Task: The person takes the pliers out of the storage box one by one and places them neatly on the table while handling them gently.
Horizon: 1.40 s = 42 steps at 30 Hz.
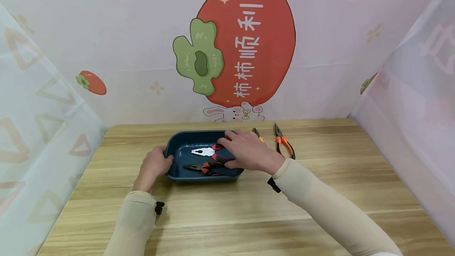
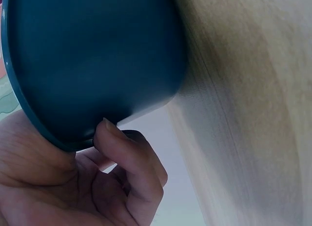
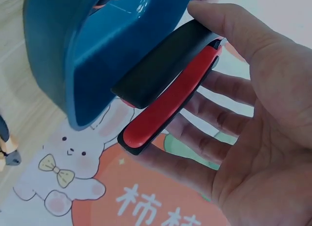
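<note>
While right fingers [image 1: 232,134] grip red-black pliers [image 1: 212,152], left fingers [image 1: 167,162] pinch a tray [image 1: 202,179]

Head: silver nose over one blue tray, one black-orange pliers [image 1: 205,166] inside by the right thumb, two orange-handled pliers [image 1: 282,140] beyond the right fingers on the tabletop [image 1: 220,212]. Left wrist: thumb against tray wall. Right wrist: two handles [image 3: 168,105] across the fingers.

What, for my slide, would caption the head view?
Left hand grips a blue tray holding orange-handled pliers; right hand holds red-handled pliers.

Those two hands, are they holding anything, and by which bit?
Yes. The left hand grips the blue tray by the rim at its left end, and the right hand holds the red-and-black pliers by their handles.
</note>
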Each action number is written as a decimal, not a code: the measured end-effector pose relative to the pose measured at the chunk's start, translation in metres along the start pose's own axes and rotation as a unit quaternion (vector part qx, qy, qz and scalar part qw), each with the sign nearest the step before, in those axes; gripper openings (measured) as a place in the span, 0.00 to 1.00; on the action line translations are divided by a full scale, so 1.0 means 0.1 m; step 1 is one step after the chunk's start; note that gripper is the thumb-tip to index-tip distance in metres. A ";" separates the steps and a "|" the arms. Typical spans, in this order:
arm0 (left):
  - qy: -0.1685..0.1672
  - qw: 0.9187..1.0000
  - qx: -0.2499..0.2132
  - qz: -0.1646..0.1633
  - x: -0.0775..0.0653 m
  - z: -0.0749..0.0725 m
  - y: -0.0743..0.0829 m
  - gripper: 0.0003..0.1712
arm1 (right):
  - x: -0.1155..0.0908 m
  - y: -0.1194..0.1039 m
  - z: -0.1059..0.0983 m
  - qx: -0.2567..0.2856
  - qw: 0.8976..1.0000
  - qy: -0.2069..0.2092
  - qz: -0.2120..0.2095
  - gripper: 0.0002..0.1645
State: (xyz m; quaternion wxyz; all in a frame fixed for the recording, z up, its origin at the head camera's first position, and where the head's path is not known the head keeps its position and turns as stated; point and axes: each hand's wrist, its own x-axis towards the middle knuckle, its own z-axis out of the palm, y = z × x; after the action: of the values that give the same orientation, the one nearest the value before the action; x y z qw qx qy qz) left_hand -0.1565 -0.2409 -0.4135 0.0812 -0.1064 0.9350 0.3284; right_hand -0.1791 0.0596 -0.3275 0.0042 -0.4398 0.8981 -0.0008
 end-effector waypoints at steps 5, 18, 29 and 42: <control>0.001 1.000 0.005 0.004 0.00 0.00 -0.01 0.20 | -0.09 0.05 0.00 0.027 0.999 -0.004 0.028 0.39; -0.001 1.000 0.004 0.006 0.01 -0.01 0.00 0.23 | -0.32 0.18 0.00 0.012 0.999 0.031 0.031 0.40; 0.001 1.000 0.004 0.002 0.02 0.01 -0.02 0.22 | -0.50 0.32 0.04 0.034 0.996 0.045 0.066 0.38; 0.001 1.000 0.002 0.002 0.02 0.01 -0.02 0.22 | -0.69 0.54 0.13 0.054 0.993 0.066 0.086 0.37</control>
State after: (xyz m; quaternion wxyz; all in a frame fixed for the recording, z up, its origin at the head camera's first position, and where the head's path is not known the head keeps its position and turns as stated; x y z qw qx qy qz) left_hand -0.1575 -0.2420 -0.4158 0.0799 -0.1045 0.9360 0.3265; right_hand -0.1792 0.1472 -0.3402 -0.0312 -0.3594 0.9294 -0.0774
